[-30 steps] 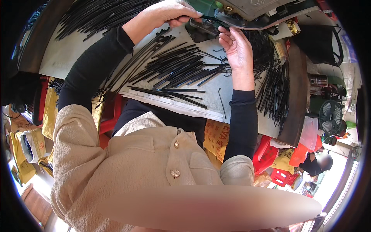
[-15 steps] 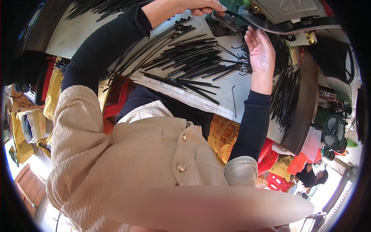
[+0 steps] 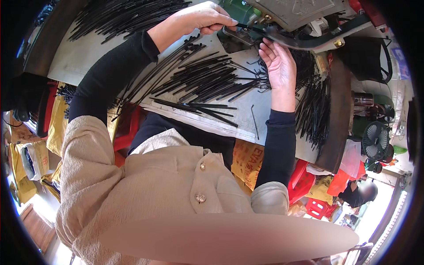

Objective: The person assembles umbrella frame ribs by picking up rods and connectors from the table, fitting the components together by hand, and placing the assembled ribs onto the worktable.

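My left hand (image 3: 204, 18) is closed in a pinch on one end of a thin black rod (image 3: 245, 27) at the green machine (image 3: 240, 11). The rod runs rightward toward the machine's dark curved metal arm (image 3: 304, 40). My right hand (image 3: 280, 66) is just under that arm, palm turned up and fingers apart; its fingertips are close to the rod's far part, and contact cannot be made out. Between my forearms a pile of loose black rods (image 3: 205, 77) lies on the pale worktable (image 3: 240, 121). A thin rod with a bent tip (image 3: 255, 121) lies apart from them.
More black rods (image 3: 128, 17) lie at the far left, and a dense bundle of them (image 3: 314, 115) is at the right beside the table's brown raised edge (image 3: 338, 119). A small fan (image 3: 375, 140) and red plastic bags (image 3: 301, 179) are further right. Another person (image 3: 353, 195) is at the lower right.
The view has shifted, so the table and things sit further left. A black rod now shows plainly between my left fingers and the machine. My right hand remains under the curved arm.
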A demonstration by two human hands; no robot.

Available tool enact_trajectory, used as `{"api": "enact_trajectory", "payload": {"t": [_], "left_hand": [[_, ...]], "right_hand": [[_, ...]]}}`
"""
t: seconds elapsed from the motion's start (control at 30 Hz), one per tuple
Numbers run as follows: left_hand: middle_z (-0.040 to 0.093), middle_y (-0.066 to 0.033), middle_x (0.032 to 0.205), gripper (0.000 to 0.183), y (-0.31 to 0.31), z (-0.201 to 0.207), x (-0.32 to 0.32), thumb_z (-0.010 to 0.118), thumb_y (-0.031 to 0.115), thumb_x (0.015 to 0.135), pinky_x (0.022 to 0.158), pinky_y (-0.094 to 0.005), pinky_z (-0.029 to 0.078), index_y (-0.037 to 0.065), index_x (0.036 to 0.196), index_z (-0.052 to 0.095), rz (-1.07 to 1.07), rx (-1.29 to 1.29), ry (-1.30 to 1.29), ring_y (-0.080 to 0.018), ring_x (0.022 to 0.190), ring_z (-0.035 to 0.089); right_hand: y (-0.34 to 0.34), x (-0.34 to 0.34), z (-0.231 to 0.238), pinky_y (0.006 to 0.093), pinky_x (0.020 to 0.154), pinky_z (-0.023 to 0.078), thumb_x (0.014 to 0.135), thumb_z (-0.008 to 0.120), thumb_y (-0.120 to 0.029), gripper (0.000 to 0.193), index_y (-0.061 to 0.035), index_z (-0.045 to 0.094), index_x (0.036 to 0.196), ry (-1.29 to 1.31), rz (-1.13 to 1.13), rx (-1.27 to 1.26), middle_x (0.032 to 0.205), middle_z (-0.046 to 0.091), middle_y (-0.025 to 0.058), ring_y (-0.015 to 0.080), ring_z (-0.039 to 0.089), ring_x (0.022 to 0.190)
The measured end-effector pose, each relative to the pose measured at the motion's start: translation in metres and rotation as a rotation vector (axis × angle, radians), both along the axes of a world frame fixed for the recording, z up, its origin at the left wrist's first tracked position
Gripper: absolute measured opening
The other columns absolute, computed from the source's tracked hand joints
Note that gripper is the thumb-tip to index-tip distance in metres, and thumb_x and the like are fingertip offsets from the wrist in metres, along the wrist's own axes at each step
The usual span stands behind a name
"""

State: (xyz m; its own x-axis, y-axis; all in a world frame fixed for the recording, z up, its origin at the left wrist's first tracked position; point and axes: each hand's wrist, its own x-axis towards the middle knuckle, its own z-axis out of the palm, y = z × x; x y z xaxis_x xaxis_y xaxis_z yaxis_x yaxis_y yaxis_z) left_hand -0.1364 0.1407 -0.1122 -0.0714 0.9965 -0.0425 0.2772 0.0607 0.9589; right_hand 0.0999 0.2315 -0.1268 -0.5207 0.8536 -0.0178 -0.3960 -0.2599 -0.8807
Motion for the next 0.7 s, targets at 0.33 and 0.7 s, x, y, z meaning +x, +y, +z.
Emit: {"api": "enact_trajectory", "payload": {"t": [0.33, 0.7], "left_hand": [[0.041, 0.0043, 0.050, 0.035, -0.001, 0.004, -0.009, 0.060, 0.029, 0.087, 0.036, -0.0193, 0.023, -0.002, 0.102, 0.066, -0.106, 0.027, -0.017, -0.0028, 0.039, 0.033], [0.045, 0.0038, 0.051, 0.032, -0.022, 0.027, -0.008, 0.065, 0.035, 0.082, 0.039, -0.0212, 0.030, 0.003, 0.086, 0.068, -0.368, -0.244, 0.055, -0.0047, 0.042, 0.040]], "right_hand": [[-0.011, -0.007, 0.004, 0.0296, 0.087, 0.045, 0.084, 0.062, -0.007, 0.036, 0.0003, 0.049, 0.117, -0.188, -0.207, 0.331, 0.107, 0.058, 0.0088, 0.0143, 0.056, 0.096], [-0.064, -0.025, 0.021, 0.0319, 0.067, 0.049, 0.079, 0.065, -0.014, 0.025, -0.0069, 0.063, 0.103, -0.884, 0.059, 1.223, 0.083, 0.066, 0.0129, 0.0296, 0.063, 0.073]]}}
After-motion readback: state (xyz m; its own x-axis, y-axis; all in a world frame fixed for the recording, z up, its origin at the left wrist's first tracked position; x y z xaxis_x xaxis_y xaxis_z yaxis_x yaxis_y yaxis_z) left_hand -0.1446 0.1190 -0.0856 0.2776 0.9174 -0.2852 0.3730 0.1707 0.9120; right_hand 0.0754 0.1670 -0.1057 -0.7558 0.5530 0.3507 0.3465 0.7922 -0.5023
